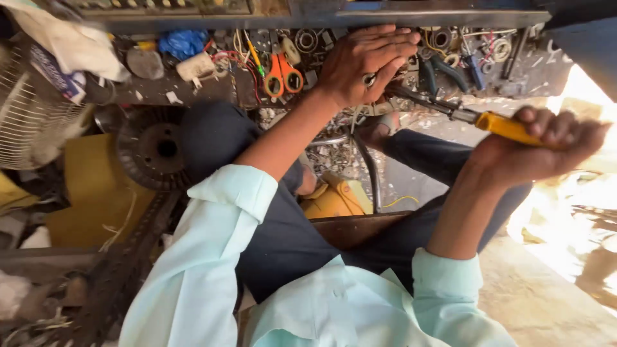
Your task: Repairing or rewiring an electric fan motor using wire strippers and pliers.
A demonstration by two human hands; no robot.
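screwdriver (pixel 463 115) tip hidden beneath left hand (pixel 366 64), fan (pixel 26 122) cut off

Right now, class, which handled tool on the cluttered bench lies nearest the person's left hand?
The orange-handled scissors, just beside the left hand; the dark-handled pliers lie farther off on its other side.

Screwdriver (pixel 495 123), right of frame: yellow handle, grey metal shaft. Scissors (pixel 283 76), upper centre: orange handles. Sleeves (pixel 205 257), lower frame: pale mint. Trousers (pixel 283 238): dark navy. Cloth (pixel 183 42), upper left: blue.

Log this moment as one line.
left hand: pressed flat on cluttered bench | right hand: gripping yellow-handled screwdriver | orange scissors: untouched
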